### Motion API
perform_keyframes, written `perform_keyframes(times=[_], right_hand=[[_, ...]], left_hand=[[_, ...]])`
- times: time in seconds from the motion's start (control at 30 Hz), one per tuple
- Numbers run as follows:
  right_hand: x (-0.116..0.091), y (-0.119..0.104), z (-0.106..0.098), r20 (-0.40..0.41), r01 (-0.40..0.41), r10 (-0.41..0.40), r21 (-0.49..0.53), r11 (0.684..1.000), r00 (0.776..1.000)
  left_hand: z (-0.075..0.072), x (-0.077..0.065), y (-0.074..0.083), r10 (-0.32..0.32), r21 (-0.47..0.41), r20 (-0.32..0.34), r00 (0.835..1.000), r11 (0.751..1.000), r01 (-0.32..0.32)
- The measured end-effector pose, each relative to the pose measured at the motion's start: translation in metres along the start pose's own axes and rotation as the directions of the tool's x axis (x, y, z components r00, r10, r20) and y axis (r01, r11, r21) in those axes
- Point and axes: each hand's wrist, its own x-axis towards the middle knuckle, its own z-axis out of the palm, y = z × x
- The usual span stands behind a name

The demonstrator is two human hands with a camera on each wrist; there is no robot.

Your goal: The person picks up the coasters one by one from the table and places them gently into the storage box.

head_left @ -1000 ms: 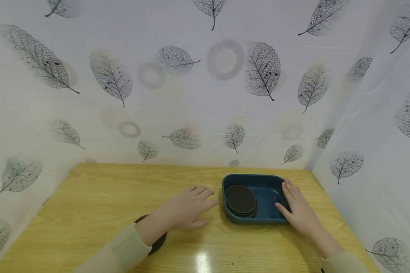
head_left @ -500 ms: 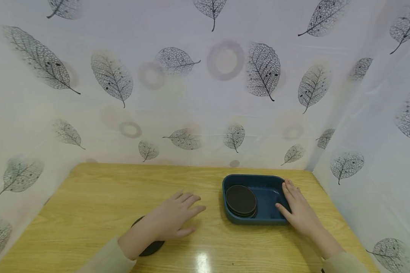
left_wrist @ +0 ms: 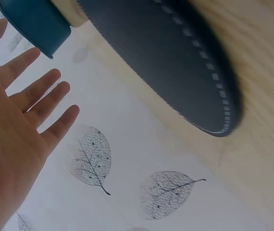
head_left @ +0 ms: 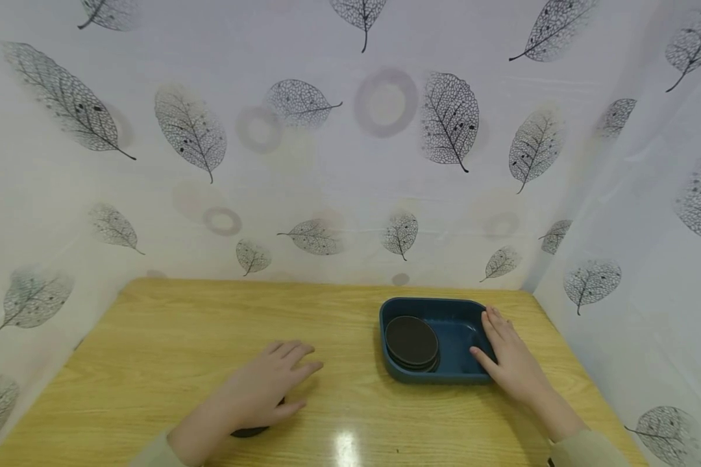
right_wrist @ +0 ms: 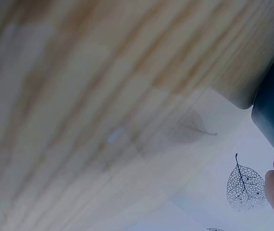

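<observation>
My left hand, fingers spread, hovers over a round black coaster on the table, covering most of it in the head view. White stitching runs round the coaster's edge in the left wrist view, where the palm and fingers stand apart from it. On the right, my right hand holds the right wall of a dark blue rectangular bin, thumb on the inner side and fingers along the rim. A stack of similar black coasters lies in the bin's left half.
The wooden table meets a pale backdrop printed with grey leaves, which also closes off the left and right sides. Bare wood lies between the left hand and the bin.
My left hand has drawn back from beside the bin, to the left and toward me, over the loose coaster. The right hand, the bin and its stack have stayed put.
</observation>
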Motion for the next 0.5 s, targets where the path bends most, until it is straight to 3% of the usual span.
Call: perform_keyframes(times=[0.17, 0.5], right_hand=[[0.000, 0.000, 0.001, 0.005, -0.007, 0.007, -0.006, 1.000, 1.000], [0.000, 0.001, 0.001, 0.001, -0.008, 0.008, 0.001, 1.000, 1.000]], left_hand=[[0.006, -0.012, -0.005, -0.015, -0.012, -0.034, 0.999, 1.000, 0.014], [0.014, -0.032, -0.015, -0.057, -0.050, -0.038, 0.998, 0.997, 0.055]])
